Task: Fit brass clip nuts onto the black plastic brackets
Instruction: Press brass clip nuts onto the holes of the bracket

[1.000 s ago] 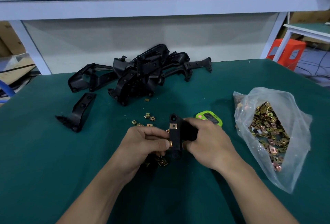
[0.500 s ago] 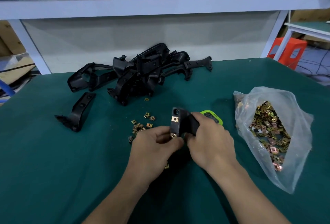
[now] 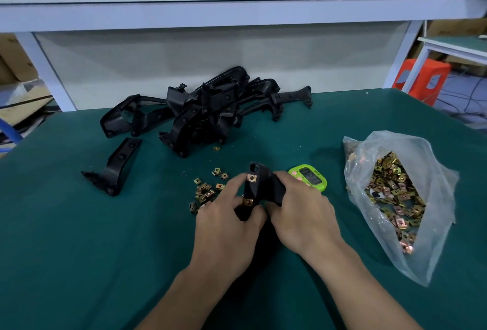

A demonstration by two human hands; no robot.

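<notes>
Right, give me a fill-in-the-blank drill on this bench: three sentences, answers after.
1. The bracket gripped by the left hand and right hand shows ____ fitted clip nuts facing the camera.
2. The plastic bag of loose nuts lies on the person's ____ side.
3. The timer behind the right hand is ____ in colour.
Missing words: two; right; green.

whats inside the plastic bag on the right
The plastic bag holds a loose heap of brass clip nuts. Anything beneath the top layer is covered, and the bag's crumpled far corner is too hazy to read.
</notes>
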